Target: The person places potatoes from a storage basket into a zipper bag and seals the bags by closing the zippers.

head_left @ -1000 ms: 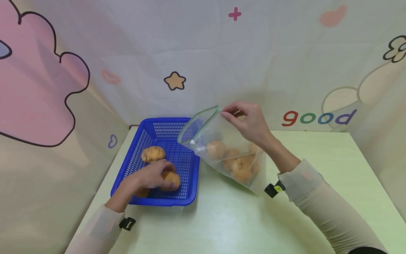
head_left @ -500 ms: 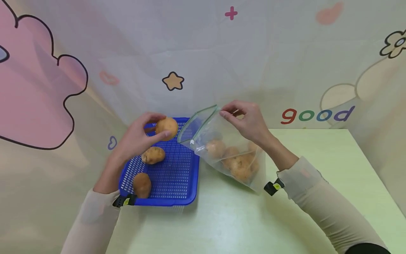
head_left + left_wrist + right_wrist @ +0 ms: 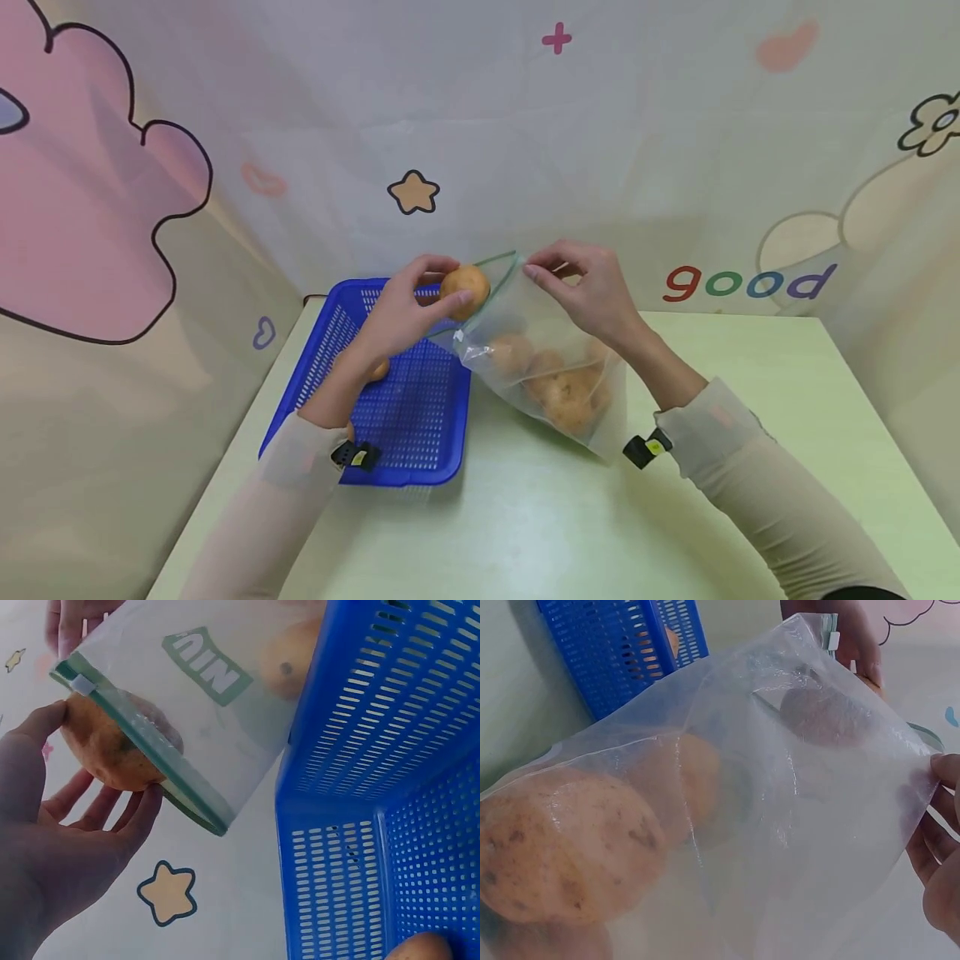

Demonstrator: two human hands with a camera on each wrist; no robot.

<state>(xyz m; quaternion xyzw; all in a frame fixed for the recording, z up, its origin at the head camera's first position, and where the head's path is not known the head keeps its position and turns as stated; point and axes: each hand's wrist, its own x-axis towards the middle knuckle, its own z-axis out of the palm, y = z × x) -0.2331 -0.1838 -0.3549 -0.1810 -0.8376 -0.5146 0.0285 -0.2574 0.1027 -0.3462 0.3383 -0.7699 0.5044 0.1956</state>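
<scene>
So, left hand (image 3: pixel 397 312) grips a potato (image 3: pixel 97 742) partly inside the zip bag (image 3: pixel 555 325); right hand (image 3: pixel 588 283) pinches the bag's rim (image 3: pixel 196 796). I'd hold that taut, feed the potato past the slider (image 3: pixel 82 685), release only once it's in.

location type: tabletop booth, possibly a studio; a cartoon-printed cloth (image 3: pixel 480 125) encloses the pale table (image 3: pixel 540 525) on three sides.

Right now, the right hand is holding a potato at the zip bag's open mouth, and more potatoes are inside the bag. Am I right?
Not quite: the head view shows the left hand holding that potato at the open mouth of the zip bag; the right hand pinches its edge. More potatoes are inside, yes.
</scene>
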